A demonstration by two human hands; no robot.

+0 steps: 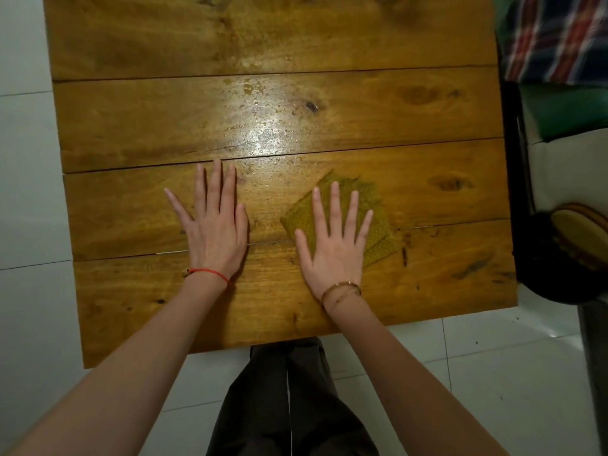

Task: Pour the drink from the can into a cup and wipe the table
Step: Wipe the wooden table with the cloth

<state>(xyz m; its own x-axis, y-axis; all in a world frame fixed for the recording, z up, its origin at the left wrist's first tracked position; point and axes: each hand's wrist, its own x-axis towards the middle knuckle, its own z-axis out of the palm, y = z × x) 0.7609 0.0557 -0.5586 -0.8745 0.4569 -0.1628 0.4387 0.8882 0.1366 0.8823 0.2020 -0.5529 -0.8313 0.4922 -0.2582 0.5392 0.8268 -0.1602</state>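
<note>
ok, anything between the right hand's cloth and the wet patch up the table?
Nothing visible. The right hand lies flat on the yellow cloth, and the wet patch sits just beyond it on the wooden table, with only bare planks between. The left hand rests flat to the side, off that path.

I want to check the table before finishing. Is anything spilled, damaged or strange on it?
Yes. Small droplets and a wet sheen lie on the middle planks of the wooden table, beyond both hands. The yellow cloth lies flat under the right hand, short of that patch. The left hand rests on bare wood.
</note>
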